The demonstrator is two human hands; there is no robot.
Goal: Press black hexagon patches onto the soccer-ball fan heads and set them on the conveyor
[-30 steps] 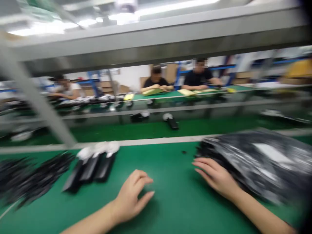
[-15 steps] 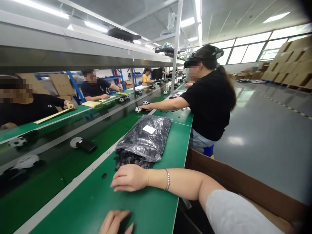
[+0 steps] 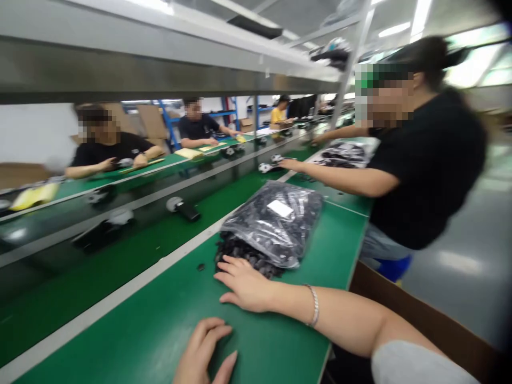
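Right hand: palm down, fingers spread, thumb apart, nothing gripped; fingertips now over the near edge of the black pieces, where half a second ago they lay just short of them; whether they touch, cannot tell; forearm comes in from lower right, bracelet at the wrist. Left hand: lower, nearer the body; fingers bent, thumb held off, grasping nothing, above the green table.

Pieces spill from the open near end of a clear bag, flat on the table; one loose piece sits left of the spill. Farther: a white-headed, black-handled item on the belt; co-worker at right, far arm now stretched toward the belt, where before only its hand showed.
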